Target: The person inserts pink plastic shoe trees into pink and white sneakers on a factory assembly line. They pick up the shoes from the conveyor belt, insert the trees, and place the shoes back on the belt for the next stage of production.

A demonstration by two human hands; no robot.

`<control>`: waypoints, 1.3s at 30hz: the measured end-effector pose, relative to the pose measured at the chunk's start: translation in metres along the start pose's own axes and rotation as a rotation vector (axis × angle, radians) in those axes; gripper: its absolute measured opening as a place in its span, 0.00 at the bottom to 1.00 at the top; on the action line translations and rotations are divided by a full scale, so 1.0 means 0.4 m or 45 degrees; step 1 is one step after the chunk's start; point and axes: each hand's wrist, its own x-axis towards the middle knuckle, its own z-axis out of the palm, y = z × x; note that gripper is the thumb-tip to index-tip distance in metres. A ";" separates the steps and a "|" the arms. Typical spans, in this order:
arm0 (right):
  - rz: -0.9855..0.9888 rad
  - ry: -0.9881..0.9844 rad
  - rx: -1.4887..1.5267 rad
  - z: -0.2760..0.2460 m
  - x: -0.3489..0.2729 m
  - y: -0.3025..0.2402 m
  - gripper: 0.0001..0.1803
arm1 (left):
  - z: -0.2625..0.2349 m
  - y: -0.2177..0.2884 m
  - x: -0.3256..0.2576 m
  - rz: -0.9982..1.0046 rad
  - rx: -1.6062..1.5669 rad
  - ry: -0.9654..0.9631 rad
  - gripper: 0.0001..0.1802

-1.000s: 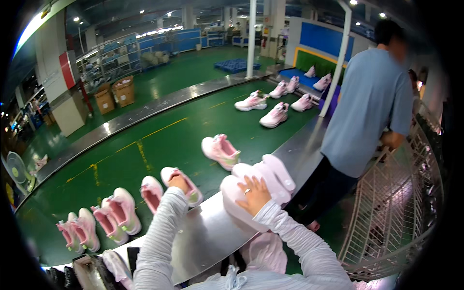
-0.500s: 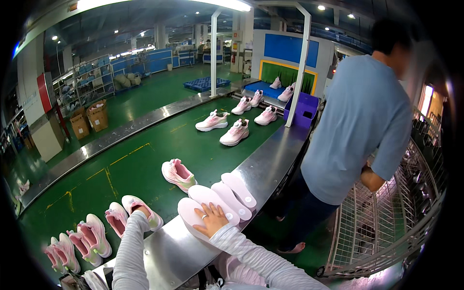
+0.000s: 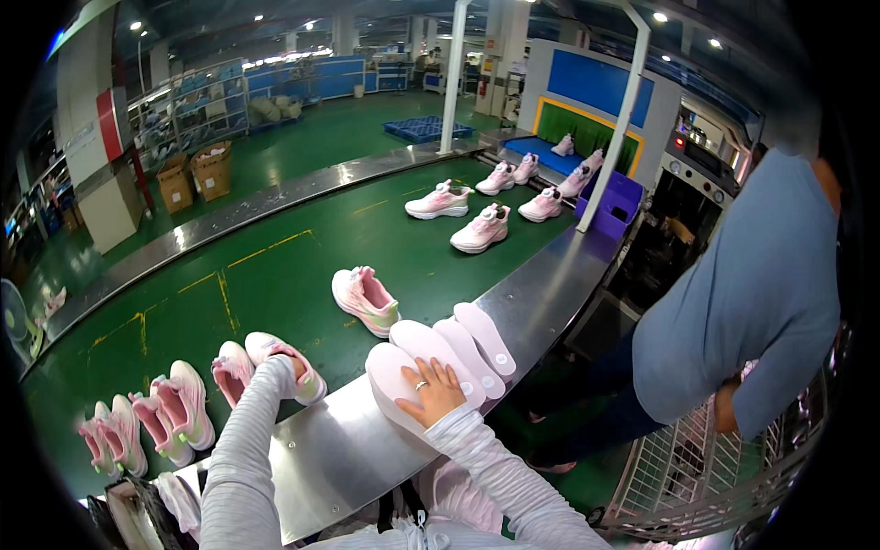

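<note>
My left hand (image 3: 298, 368) reaches into the opening of a pink-and-white sneaker (image 3: 315, 387) at the near edge of the green belt; its fingers are hidden inside. My right hand (image 3: 434, 392), a ring on one finger, lies flat with fingers spread on a pale pink insole (image 3: 389, 368). Several such insoles overlap in a fan on the metal ledge, the farthest insole (image 3: 484, 337) at the right end. Just beyond them a single sneaker (image 3: 365, 301) sits on the belt. Left of my left hand, another sneaker (image 3: 233, 371) stands beside a row of sneakers (image 3: 183, 403).
The green belt (image 3: 275, 275) runs between metal ledges (image 3: 348, 458). Farther along it are several sneakers (image 3: 481, 229) and a purple bin (image 3: 610, 209). A person in a blue shirt (image 3: 733, 302) stands at right by a wire rack (image 3: 683, 477). A white post (image 3: 616, 119) rises from the ledge.
The view has shifted, so the belt and shoes appear farther right and higher. The person in blue has moved right, uncovering a machine. Both my hands keep their places on the sneaker and the insoles.
</note>
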 end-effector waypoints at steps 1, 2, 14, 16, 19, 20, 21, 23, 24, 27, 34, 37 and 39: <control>0.005 -0.011 0.012 0.001 0.002 0.003 0.31 | -0.008 0.011 -0.010 -0.046 -0.004 -0.008 0.10; -0.012 -0.026 0.018 0.005 0.004 0.002 0.31 | -0.008 0.022 -0.021 -0.088 -0.010 -0.019 0.10; 0.001 -0.001 0.045 -0.004 0.014 0.018 0.31 | -0.023 0.023 -0.067 -0.230 -0.060 -0.051 0.11; -0.001 0.007 0.041 0.003 0.011 0.024 0.31 | -0.016 0.025 -0.065 -0.228 -0.058 -0.059 0.11; -0.001 0.005 0.025 -0.006 0.012 0.023 0.30 | -0.016 0.017 -0.070 -0.246 -0.059 -0.078 0.11; 0.000 0.001 0.005 -0.012 0.010 0.023 0.30 | -0.019 0.016 -0.069 -0.254 -0.054 -0.077 0.11; 0.012 -0.007 0.004 -0.014 0.009 0.024 0.30 | -0.020 0.018 -0.067 -0.260 -0.055 -0.082 0.11; -0.004 0.042 -0.004 -0.018 0.007 0.033 0.30 | -0.041 0.016 -0.058 -0.266 -0.045 -0.076 0.12; 0.010 0.035 -0.011 -0.018 0.000 0.037 0.30 | -0.047 0.018 -0.053 -0.266 -0.037 -0.077 0.12; -0.003 0.049 0.034 -0.008 0.010 0.047 0.29 | -0.066 0.001 -0.050 -0.307 -0.045 -0.074 0.12; -0.025 0.084 0.022 0.004 0.019 0.071 0.26 | -0.117 0.055 -0.199 -0.696 -0.093 0.285 0.13; -0.155 0.373 -0.046 -0.129 -0.011 0.042 0.21 | -0.018 0.122 -0.317 -0.765 -0.477 1.269 0.12; 0.200 0.545 0.629 -0.218 -0.032 -0.034 0.15 | 0.071 0.164 -0.366 -0.945 -0.601 1.586 0.15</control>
